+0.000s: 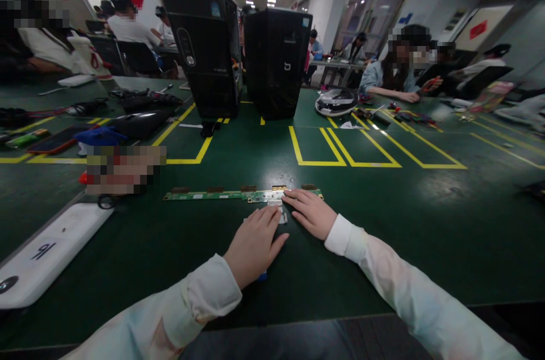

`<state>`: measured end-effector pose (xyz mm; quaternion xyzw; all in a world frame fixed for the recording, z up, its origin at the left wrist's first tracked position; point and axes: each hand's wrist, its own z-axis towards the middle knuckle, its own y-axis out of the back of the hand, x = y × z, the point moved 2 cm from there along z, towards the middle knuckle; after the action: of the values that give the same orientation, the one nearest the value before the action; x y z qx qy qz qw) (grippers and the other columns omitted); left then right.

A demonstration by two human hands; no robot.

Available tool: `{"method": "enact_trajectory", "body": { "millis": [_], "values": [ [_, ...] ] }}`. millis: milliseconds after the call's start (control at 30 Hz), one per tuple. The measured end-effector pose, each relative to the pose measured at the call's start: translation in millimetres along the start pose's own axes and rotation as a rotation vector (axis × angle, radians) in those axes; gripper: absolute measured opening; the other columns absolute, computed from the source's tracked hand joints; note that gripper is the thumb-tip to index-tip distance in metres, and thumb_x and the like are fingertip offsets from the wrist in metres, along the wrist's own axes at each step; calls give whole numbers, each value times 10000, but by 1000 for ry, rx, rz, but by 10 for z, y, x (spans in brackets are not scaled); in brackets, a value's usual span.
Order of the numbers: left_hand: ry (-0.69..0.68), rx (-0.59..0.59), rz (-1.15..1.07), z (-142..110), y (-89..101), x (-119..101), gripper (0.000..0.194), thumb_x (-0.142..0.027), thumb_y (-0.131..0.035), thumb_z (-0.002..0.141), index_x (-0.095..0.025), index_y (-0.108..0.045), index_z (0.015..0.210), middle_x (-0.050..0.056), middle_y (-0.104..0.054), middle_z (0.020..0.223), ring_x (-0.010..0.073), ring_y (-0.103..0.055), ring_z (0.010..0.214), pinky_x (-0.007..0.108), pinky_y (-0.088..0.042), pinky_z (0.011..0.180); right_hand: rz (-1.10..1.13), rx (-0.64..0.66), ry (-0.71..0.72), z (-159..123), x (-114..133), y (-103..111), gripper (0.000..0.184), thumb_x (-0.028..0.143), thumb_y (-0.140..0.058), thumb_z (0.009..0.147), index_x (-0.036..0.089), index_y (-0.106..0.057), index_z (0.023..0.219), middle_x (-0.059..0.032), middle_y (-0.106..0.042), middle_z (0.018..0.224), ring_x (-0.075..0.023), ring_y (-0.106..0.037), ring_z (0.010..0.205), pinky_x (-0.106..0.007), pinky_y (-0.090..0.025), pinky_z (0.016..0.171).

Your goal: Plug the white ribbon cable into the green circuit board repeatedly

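Observation:
A long narrow green circuit board (221, 195) with small brown tabs along its far edge lies flat on the dark green table (383, 218). My right hand (310, 212) rests on the table with its fingers stretched onto the board's right end. My left hand (254, 243) lies beside it, fingers together and pointing at the board, with a small blue object (263, 276) showing under the palm. A small silvery piece (283, 216) lies between the two hands' fingertips. Both arms wear pale long sleeves.
Two black computer towers (206, 42) (276, 59) stand at the table's middle back. A white flat device (46, 252) lies at the front left. Cables, phones and dark items (128, 121) crowd the far left. Yellow tape lines (361, 161) mark the table. Other people sit at the far sides.

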<state>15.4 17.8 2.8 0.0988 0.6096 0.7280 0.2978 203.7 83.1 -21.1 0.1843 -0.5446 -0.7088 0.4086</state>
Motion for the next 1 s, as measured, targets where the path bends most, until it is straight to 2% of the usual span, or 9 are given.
{"method": "enact_trajectory", "body": {
  "millis": [300,467,700,867,1000],
  "values": [
    [-21,68,-23,25,9,73,474,-386,-420,948,-131,-459,1346,129,-511,1394,243,-467,1289,438,-354,1093,4,11,6,-6,-29,-6,429,226,-400,940,180,-485,1357,-93,-484,1400,-233,-410,1285,-469,-362,1080],
    [-39,94,-42,35,51,108,456,-386,-419,948,-165,-465,1344,110,-512,1399,239,-469,1289,440,-369,1083,-4,10,14,-8,-34,-11,432,214,-405,931,169,-488,1352,-95,-489,1392,-237,-410,1282,-468,-360,1080],
    [-52,48,-61,41,66,102,469,-416,-406,950,-160,-473,1337,126,-525,1379,246,-476,1278,436,-396,1056,-11,-1,0,-13,-21,-25,431,213,-402,935,170,-482,1357,-97,-486,1394,-236,-407,1285,-463,-362,1080],
    [-98,25,-96,46,252,185,468,-417,-397,956,-201,-452,1367,98,-510,1400,232,-476,1279,425,-395,1063,-16,-25,9,-18,-36,-62,433,209,-395,934,174,-482,1357,-103,-487,1392,-232,-408,1289,-464,-366,1081],
    [24,16,-69,-179,429,338,466,-443,-384,955,-226,-479,1356,77,-504,1410,236,-481,1278,433,-408,1059,-30,-30,16,-20,-46,-73,428,223,-389,939,157,-490,1349,-106,-491,1391,-237,-420,1281,-455,-371,1080]
  ]
}}
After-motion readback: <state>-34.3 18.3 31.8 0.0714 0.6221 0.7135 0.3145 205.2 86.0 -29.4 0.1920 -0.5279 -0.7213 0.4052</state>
